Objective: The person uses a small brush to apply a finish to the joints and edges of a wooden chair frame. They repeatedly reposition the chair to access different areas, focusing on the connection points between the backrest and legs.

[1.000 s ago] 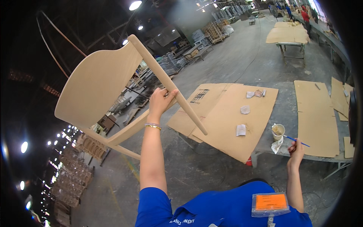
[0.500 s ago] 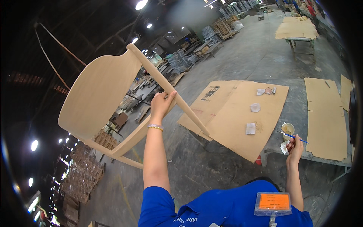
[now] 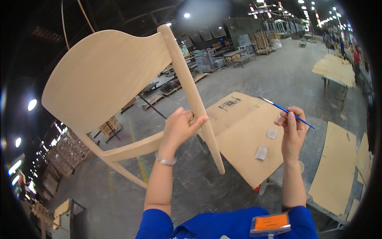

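Observation:
A pale wooden chair frame (image 3: 107,75) with a broad curved backrest is raised in front of me on the left, tilted. My left hand (image 3: 181,129) wraps round its right-hand post, where the cross rail meets it. On the right, my right hand (image 3: 292,129) pinches a thin blue paintbrush (image 3: 287,110) between thumb and fingers, its light tip pointing up and left. The brush tip is apart from the chair. Behind my right wrist a pale cup (image 3: 301,167) shows only in part.
A cardboard-covered table (image 3: 242,147) holds small whitish pads (image 3: 260,153). More cardboard (image 3: 336,171) lies on a surface to the right. Farther off stand another covered table (image 3: 334,71), stacked goods (image 3: 207,59) and several people. Wooden parts are piled at the left (image 3: 63,159).
My right hand has lifted the brush up and left, away from the cup. The chair looks larger and closer, still in my left hand. My view has shifted.

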Tool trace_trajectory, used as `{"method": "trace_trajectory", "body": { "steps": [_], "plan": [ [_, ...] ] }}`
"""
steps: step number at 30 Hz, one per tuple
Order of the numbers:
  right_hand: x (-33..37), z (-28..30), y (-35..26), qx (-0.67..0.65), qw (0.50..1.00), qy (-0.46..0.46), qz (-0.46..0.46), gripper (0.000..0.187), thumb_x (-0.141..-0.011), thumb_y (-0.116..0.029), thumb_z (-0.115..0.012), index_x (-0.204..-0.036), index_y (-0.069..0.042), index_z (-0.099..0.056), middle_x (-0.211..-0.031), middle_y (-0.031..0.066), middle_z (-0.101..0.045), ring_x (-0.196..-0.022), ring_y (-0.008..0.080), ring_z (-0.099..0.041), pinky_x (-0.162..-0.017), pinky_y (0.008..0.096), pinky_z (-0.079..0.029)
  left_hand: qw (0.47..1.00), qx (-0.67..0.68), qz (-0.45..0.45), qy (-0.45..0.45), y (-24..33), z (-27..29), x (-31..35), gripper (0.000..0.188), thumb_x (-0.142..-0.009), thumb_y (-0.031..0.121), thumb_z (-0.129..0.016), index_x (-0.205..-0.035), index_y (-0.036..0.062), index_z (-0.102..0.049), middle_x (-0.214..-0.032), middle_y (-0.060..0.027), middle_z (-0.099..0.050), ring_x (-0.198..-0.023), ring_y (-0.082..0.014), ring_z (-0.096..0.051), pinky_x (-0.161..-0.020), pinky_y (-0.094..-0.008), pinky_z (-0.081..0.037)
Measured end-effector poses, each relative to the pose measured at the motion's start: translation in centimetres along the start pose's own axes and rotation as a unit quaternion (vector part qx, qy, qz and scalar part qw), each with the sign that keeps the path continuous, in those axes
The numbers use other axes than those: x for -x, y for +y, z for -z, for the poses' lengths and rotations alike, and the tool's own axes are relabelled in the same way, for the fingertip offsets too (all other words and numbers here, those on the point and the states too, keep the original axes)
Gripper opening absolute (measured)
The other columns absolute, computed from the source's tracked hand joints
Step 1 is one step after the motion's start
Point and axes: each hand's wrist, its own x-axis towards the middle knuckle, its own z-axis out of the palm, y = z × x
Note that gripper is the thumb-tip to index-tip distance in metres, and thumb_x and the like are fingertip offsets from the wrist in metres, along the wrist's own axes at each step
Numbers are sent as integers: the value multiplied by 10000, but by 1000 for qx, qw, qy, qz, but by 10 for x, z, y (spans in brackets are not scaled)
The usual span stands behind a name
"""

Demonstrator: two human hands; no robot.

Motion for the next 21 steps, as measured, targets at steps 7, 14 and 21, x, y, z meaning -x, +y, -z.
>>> {"method": "trace_trajectory", "body": {
  "steps": [7, 14, 21],
  "plan": [
    [-74, -142, -46, -100, 937, -205, 266, 158, -1104, -110, -515, -1188, 21, -543, -996, 163, -706, -749, 182, -701, -802, 398, -629, 1000, 25, -11, 2, 26, 36, 43, 614, -940, 652, -638, -878, 60, -790, -622, -98, -566, -678, -256, -537, -620, -403, -452],
    [-106, -223, -45, -115, 912, -215, 329, 197, -1121, -166, -498, -1188, 17, -520, -983, 167, -718, -769, 197, -737, -798, 350, -640, 999, 5, -21, 32, 29, 52, 69, 574, -921, 639, -665, -841, 81, -776, -625, -91, -610, -639, -277, -605, -603, -399, -472],
    [-108, -248, -38, -161, 908, -233, 307, 252, -1145, -257, -421, -1184, -13, -467, -946, 142, -681, -723, 219, -736, -745, 395, -674, 998, 12, -41, 55, 26, 61, 83, 558, -897, 615, -712, -759, 75, -741, -607, -92, -623, -595, -263, -641, -554, -382, -495]
  ]
}}
